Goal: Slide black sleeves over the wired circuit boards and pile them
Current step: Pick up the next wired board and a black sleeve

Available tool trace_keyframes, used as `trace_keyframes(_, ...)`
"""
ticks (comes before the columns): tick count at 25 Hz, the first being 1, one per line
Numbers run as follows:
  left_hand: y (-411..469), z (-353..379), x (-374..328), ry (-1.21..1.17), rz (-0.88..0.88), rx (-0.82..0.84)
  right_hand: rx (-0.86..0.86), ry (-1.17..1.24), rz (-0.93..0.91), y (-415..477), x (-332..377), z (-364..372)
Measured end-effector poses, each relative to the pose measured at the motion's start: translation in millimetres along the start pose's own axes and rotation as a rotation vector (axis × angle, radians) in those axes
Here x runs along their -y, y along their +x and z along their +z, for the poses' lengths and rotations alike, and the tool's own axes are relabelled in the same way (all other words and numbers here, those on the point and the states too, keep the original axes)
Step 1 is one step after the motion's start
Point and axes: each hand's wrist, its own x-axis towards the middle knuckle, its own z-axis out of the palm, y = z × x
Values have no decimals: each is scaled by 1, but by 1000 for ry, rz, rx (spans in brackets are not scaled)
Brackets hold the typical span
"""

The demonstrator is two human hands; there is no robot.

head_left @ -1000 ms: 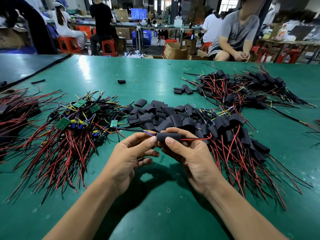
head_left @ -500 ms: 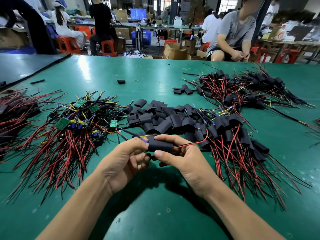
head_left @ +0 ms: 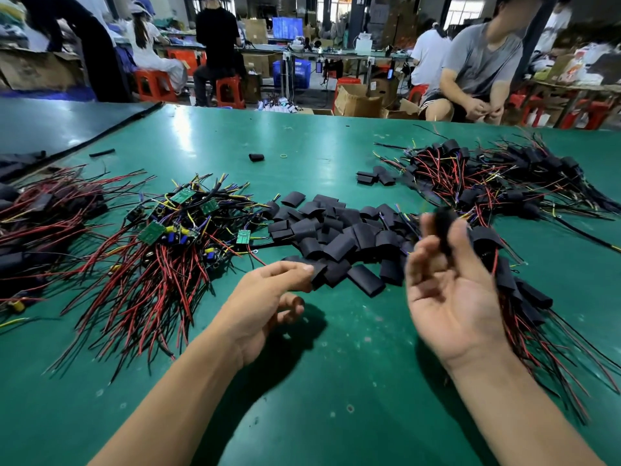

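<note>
Sleeved boards (head_left: 534, 297): heaped at right, done.
Bare boards (head_left: 174, 230): loads waiting, left of loose sleeves (head_left: 336, 237).
Grip: left hand (head_left: 265, 297) slack, empty; right hand (head_left: 450, 297) blurry, can't tell.

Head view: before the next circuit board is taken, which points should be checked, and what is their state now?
1. Right hand free: cannot tell; a blurred black piece is beside its thumb.
2. Left hand holds a fresh sleeve: cannot tell; it reaches one.
3. Loose black sleeves in supply: ok.
4. Bare circuit boards remain, left heap: ok.
5. Sleeved pile by the right hand: ok.
</note>
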Motion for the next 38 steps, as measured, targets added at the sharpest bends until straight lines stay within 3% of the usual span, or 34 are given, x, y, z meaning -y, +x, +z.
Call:
trace_keyframes(5,11,-15,-3,-56,14,-186,-156,-111,-102,-3,9,5)
trace_keyframes(11,14,-23,-5,-125,137,-333,-172,-415,-166,0,-8,-7)
trace_keyframes(18,24,-36,-4,-123,170,-378,7,-1136,-238,9,-43,-30)
trace_keyframes(21,26,-36,0,-11,177,-412,86,-1304,-255,8,-44,-35)
trace_keyframes(27,21,-33,6,326,332,-509,88,-1331,-237,8,-46,-36)
trace_keyframes(30,22,-33,5,463,360,-476,89,-1331,-237,10,-46,-36)
trace_keyframes(32,25,-34,4,689,369,-434,95,-1327,-242,10,-46,-36)
trace_keyframes(35,29,-26,9,1261,371,-426,103,-1340,-251,11,-47,-38)
trace_keyframes(38,27,-20,12,1360,371,-468,112,-1351,-251,12,-48,-38)
